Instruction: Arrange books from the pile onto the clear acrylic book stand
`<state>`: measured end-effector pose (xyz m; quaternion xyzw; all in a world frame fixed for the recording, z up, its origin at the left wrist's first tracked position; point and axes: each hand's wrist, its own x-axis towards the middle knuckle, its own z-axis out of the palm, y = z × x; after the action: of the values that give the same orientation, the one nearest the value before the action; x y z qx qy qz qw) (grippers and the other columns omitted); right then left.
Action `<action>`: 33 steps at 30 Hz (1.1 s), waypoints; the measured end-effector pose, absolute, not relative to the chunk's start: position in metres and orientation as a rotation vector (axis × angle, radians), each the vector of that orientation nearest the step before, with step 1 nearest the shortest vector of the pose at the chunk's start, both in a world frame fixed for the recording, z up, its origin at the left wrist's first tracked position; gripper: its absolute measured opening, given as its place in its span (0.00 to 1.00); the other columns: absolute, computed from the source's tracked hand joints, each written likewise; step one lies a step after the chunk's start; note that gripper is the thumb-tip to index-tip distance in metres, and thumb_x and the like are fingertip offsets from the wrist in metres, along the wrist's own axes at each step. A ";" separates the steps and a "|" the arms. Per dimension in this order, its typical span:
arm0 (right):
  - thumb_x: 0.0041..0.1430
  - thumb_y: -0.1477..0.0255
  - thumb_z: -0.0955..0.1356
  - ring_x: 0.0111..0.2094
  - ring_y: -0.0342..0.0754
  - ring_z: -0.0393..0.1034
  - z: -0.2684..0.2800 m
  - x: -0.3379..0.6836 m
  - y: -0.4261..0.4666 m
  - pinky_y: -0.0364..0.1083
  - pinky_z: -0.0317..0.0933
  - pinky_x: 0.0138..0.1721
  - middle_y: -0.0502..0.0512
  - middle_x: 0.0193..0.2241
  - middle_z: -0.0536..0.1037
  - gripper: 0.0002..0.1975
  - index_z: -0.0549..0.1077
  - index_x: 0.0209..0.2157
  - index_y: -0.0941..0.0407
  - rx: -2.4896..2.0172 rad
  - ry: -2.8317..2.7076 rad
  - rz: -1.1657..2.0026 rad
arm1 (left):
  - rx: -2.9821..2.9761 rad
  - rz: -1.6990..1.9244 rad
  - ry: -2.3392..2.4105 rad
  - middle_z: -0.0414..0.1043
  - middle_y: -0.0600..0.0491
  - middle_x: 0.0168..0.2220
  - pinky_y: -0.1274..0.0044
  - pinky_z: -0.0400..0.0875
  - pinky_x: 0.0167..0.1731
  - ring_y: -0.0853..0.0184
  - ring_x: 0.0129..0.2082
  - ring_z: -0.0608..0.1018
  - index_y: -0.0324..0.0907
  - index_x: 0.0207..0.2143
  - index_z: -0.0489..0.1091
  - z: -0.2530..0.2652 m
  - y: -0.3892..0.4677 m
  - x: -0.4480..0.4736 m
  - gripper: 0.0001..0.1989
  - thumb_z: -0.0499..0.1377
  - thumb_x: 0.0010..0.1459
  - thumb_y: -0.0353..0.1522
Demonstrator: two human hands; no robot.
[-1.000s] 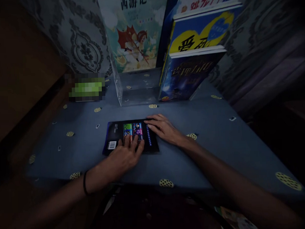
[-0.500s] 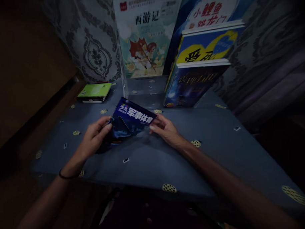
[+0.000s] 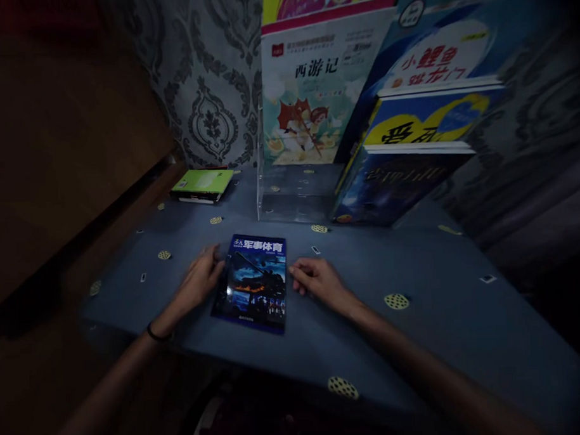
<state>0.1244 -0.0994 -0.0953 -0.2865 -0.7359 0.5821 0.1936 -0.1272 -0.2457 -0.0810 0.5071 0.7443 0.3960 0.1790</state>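
Observation:
A dark blue magazine (image 3: 257, 285) with a tank and fire on its cover lies flat on the cloth, its title at the far end. My left hand (image 3: 199, 278) is beside its left edge, thumb and fingers parted and nothing in them. On the other side, my right hand (image 3: 321, 283) rests a little apart from the right edge. Its fingers are loosely bent and empty. A dark band (image 3: 158, 334) circles my left wrist.
Beyond the magazine, a clear acrylic stand (image 3: 289, 208) holds upright books, among them a pale green one (image 3: 310, 115) and a dark blue one (image 3: 388, 182). A green-covered book (image 3: 203, 182) lies at the back left. Patterned blue-grey cloth (image 3: 418, 340) covers the table.
The magazine was tilted up between both hands; it now lies flat and both hands have let go of it. The camera view has shifted, showing more of the book stand.

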 end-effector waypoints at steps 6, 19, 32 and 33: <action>0.67 0.64 0.62 0.25 0.47 0.72 -0.082 0.104 -0.110 0.47 0.66 0.30 0.50 0.24 0.78 0.14 0.74 0.30 0.53 -0.662 -2.362 1.035 | 1.911 0.776 2.216 0.72 0.45 0.52 0.59 0.67 0.57 0.57 0.52 0.73 0.40 0.55 0.66 -0.082 -0.243 -0.124 0.17 0.49 0.67 0.34; 0.72 0.56 0.54 0.69 0.56 0.52 -0.095 0.010 -0.108 0.60 0.47 0.69 0.69 0.66 0.62 0.32 0.62 0.65 0.64 -0.396 -2.719 0.829 | 2.130 0.667 2.300 0.68 0.40 0.60 0.57 0.67 0.58 0.56 0.62 0.69 0.39 0.59 0.63 -0.112 -0.237 -0.115 0.19 0.48 0.67 0.27; 0.72 0.61 0.57 0.68 0.58 0.54 -0.120 0.104 -0.082 0.65 0.49 0.68 0.68 0.67 0.61 0.27 0.63 0.65 0.59 -0.688 -2.655 0.577 | 2.117 0.575 2.343 0.67 0.41 0.61 0.56 0.66 0.58 0.55 0.61 0.70 0.40 0.56 0.65 -0.106 -0.238 -0.112 0.16 0.47 0.69 0.30; 0.72 0.61 0.56 0.68 0.57 0.54 -0.119 0.107 -0.082 0.65 0.49 0.67 0.67 0.67 0.61 0.26 0.63 0.65 0.59 -0.686 -2.656 0.577 | 2.125 0.564 2.338 0.68 0.42 0.61 0.57 0.67 0.57 0.55 0.61 0.70 0.40 0.55 0.66 -0.104 -0.237 -0.113 0.15 0.48 0.69 0.30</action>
<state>0.1066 -0.0816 -0.1194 -0.2413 -0.9339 0.2028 0.1685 -0.1135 -0.2373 -0.1041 0.6619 0.7280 0.1756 -0.0339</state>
